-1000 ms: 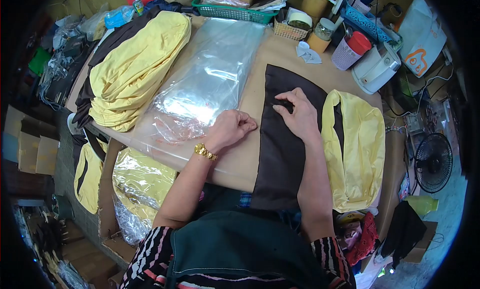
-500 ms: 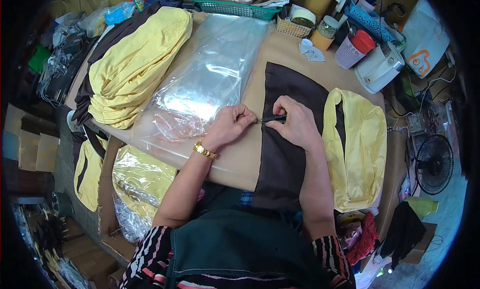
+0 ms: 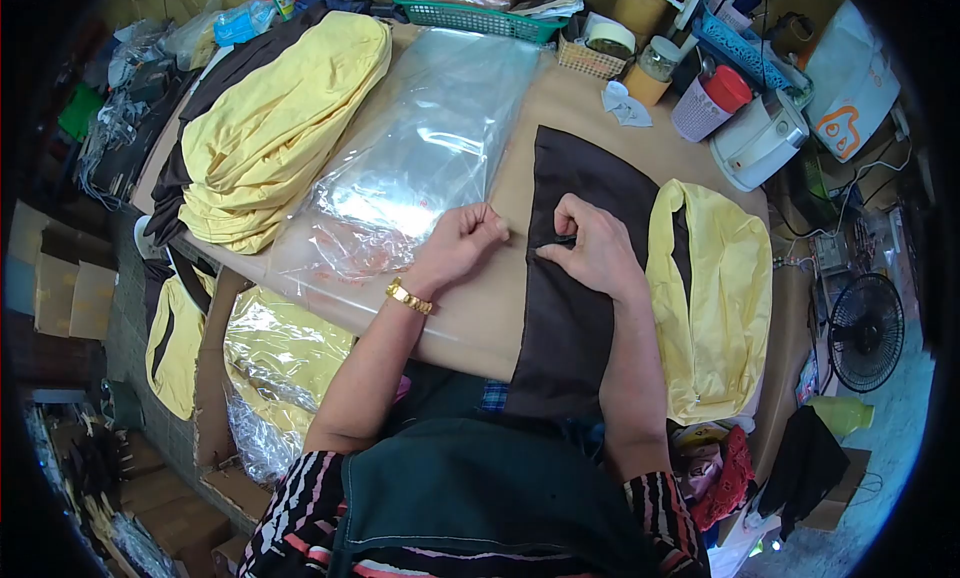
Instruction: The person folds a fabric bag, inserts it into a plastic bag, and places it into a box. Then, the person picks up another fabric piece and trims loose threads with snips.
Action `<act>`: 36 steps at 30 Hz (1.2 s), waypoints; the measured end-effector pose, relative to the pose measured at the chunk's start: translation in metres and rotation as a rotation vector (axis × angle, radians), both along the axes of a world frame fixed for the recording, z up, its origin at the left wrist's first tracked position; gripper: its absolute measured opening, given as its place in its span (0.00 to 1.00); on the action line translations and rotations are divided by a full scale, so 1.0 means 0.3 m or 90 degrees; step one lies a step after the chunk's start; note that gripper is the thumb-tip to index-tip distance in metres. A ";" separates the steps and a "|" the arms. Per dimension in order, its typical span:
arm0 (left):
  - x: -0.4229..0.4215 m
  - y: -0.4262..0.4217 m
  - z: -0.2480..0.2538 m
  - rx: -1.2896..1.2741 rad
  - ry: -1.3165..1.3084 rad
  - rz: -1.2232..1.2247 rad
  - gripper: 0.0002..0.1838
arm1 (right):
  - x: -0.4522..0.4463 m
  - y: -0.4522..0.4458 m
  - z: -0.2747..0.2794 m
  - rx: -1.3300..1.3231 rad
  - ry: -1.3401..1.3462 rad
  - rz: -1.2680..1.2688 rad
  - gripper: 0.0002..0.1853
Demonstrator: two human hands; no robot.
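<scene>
A dark brown fabric piece (image 3: 572, 323) lies flat along the table, its left edge running between my two hands. My right hand (image 3: 600, 248) rests on the fabric, its fingers closed around small black snips (image 3: 566, 240), mostly hidden by the fingers. Just left of that edge, my left hand (image 3: 462, 240), with a gold watch at the wrist, is closed in a pinch; whatever it holds is too small to make out. A folded yellow fabric piece (image 3: 730, 298) with a dark opening lies right of my right forearm.
Clear plastic bags (image 3: 430, 128) lie left of the hands, beside a heap of yellow fabric (image 3: 290, 128). A green basket (image 3: 480, 23), a lilac cup (image 3: 692, 113) and a white device (image 3: 760, 143) line the back edge. A cardboard box (image 3: 212, 378) with wrapped yellow fabric stands below left.
My left hand has drawn slightly away from the fabric edge and lifted a little. The snips' tip, earlier showing at the edge near the left fingers, is now pulled back under my right hand.
</scene>
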State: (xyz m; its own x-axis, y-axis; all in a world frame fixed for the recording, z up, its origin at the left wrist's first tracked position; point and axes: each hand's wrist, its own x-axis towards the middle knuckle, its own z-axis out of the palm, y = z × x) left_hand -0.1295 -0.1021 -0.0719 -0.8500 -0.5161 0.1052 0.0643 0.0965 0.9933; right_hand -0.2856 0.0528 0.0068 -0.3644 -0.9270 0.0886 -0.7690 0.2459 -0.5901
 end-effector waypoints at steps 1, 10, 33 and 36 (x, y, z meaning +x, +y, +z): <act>0.018 -0.037 0.001 0.000 0.001 -0.001 0.14 | -0.007 -0.006 -0.020 0.000 0.001 -0.001 0.20; -0.140 0.068 0.049 -0.233 -0.167 0.126 0.26 | -0.072 -0.095 -0.202 -0.148 0.123 -0.242 0.20; -0.184 0.036 0.020 0.082 -0.051 0.038 0.08 | -0.156 -0.078 -0.244 -0.373 -0.183 -0.217 0.11; -0.167 0.035 0.035 0.214 0.015 0.038 0.08 | -0.144 -0.080 -0.229 -0.354 -0.184 -0.221 0.11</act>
